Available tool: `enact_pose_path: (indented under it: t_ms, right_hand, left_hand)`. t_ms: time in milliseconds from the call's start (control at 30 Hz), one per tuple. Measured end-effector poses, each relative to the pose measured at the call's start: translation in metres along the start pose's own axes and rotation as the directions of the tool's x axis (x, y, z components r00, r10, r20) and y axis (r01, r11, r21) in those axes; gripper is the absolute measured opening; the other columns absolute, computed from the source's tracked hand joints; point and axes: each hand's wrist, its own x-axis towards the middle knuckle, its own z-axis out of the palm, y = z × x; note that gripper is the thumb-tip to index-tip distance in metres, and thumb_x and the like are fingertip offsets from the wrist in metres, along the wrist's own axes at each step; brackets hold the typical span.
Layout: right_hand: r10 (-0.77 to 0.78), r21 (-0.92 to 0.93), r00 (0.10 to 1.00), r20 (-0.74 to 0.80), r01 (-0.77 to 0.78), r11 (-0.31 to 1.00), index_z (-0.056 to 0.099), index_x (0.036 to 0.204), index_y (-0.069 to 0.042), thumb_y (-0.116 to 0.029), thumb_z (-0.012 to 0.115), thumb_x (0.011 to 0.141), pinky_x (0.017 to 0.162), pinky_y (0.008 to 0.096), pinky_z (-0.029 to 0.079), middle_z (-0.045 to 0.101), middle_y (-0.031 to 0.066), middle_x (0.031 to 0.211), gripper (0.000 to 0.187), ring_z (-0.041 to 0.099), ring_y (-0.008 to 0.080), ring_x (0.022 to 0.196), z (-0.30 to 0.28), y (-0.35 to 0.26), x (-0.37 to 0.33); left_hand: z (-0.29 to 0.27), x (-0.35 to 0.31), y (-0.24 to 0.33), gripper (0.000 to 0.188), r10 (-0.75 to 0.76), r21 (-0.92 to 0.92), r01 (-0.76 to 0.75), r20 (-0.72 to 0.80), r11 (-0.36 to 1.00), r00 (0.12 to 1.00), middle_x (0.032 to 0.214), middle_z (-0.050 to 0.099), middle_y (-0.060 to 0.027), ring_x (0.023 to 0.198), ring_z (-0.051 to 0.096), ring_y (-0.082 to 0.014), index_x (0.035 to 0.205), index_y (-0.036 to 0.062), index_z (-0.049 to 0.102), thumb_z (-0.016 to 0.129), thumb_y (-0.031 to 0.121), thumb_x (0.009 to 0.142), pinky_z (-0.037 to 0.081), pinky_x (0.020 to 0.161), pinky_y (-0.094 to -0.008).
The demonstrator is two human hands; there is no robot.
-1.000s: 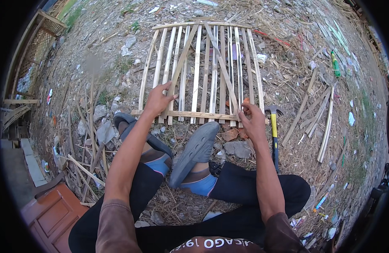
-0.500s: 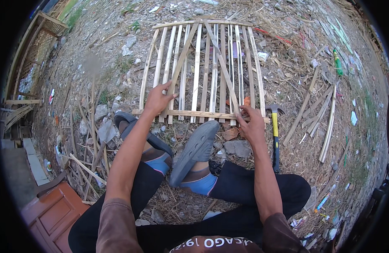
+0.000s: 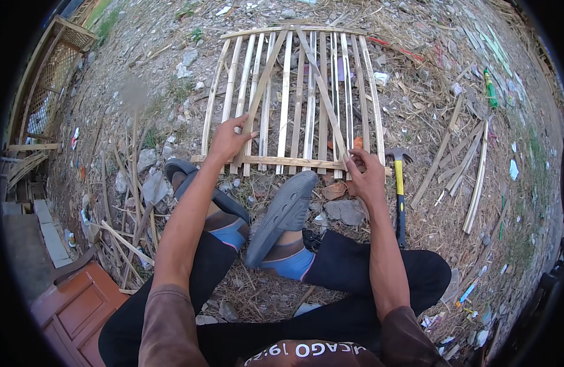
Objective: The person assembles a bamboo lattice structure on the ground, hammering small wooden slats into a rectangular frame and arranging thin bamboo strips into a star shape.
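Observation:
A panel of thin wooden slats (image 3: 284,116) lies flat on the ground before me, with a crosspiece (image 3: 288,163) along its near end and another at the far end. Two slats slant across it, meeting near the far crosspiece and spreading toward me. My left hand (image 3: 228,142) has its thumb and fingers closed on the left slanting slat (image 3: 263,82), a little above the near crosspiece. With thumb and fingertips, my right hand (image 3: 367,175) pinches the lower end of the right slanting slat (image 3: 323,92), beside the near crosspiece's right end.
A claw hammer (image 3: 399,189) with a yellow and black handle lies right of my right hand. Loose wooden strips (image 3: 474,183) and a green bottle (image 3: 490,88) lie farther right. A brown wooden panel (image 3: 80,312) is at lower left, below a lattice frame (image 3: 49,85). My sandalled feet (image 3: 282,214) rest near the panel.

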Motion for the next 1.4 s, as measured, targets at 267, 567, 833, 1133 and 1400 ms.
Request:
enact_pose_path:
  t_ms: [267,567,833,1133,1400]
  right_hand:
    - [0.206,0.522,0.978,-0.028,-0.161,0.837,0.066,0.106,0.002,-0.029,0.049,0.104,0.073,0.0246,0.044,0.067,0.0027,0.084,0.036,0.054,0.0094,0.076,-0.009,0.015,0.01]
    - [0.306,0.769,0.95,-0.052,-0.157,0.619,0.065,0.104,0.001,-0.033,0.048,0.105,0.071,0.0235,0.044,0.067,0.0049,0.081,0.038,0.053,0.0082,0.072,-0.016,0.025,0.015]
    - [-0.229,-0.304,0.935,-0.27,0.143,0.942,0.064,0.117,-0.002,-0.026,0.055,0.097,0.098,0.0419,0.042,0.068,0.0107,0.111,0.032,0.061,0.0275,0.105,-0.036,0.004,0.004]
    - [-0.02,-0.62,0.998,-0.054,-0.018,0.785,0.05,0.142,-0.014,-0.035,0.053,0.096,0.113,0.0634,0.021,0.043,0.0115,0.149,0.051,0.038,0.0323,0.139,-0.007,0.014,-0.008]
    - [0.018,-0.678,1.0,0.024,0.003,0.735,0.052,0.14,-0.031,-0.042,0.046,0.096,0.11,0.0731,0.013,0.032,0.0094,0.157,0.045,0.024,0.0374,0.145,-0.001,0.007,-0.013]
  left_hand:
    - [-0.02,0.009,-0.014,0.051,0.037,-0.066,-0.041,-0.06,0.997,0.997,0.1,0.069,-0.0109,0.092,0.066,-0.0221,0.132,0.0078,0.06,0.071,0.033,0.088,0.049,0.088,-0.0388]
    - [-0.081,0.006,-0.055,0.038,0.0,0.156,0.045,-0.278,0.987,0.961,0.106,0.069,-0.0159,0.101,0.066,-0.0311,0.119,0.0041,0.066,0.066,0.023,0.086,0.05,0.089,-0.0411]
    - [-0.067,-0.004,-0.062,0.065,-0.141,0.358,0.122,0.027,0.926,0.99,0.138,0.053,-0.0243,0.129,0.051,-0.0374,0.143,0.0055,0.045,0.063,0.021,0.082,0.039,0.109,-0.0409]
    - [-0.064,-0.003,-0.065,0.071,-0.173,0.415,0.085,0.179,0.906,0.969,0.145,0.048,-0.0204,0.133,0.047,-0.036,0.148,0.0091,0.039,0.062,0.021,0.082,0.036,0.113,-0.0399]
    - [-0.067,-0.007,-0.052,0.073,-0.246,0.49,0.077,0.291,0.868,0.925,0.15,0.04,-0.0227,0.136,0.042,-0.0385,0.152,0.0127,0.033,0.058,0.019,0.084,0.033,0.115,-0.0421]
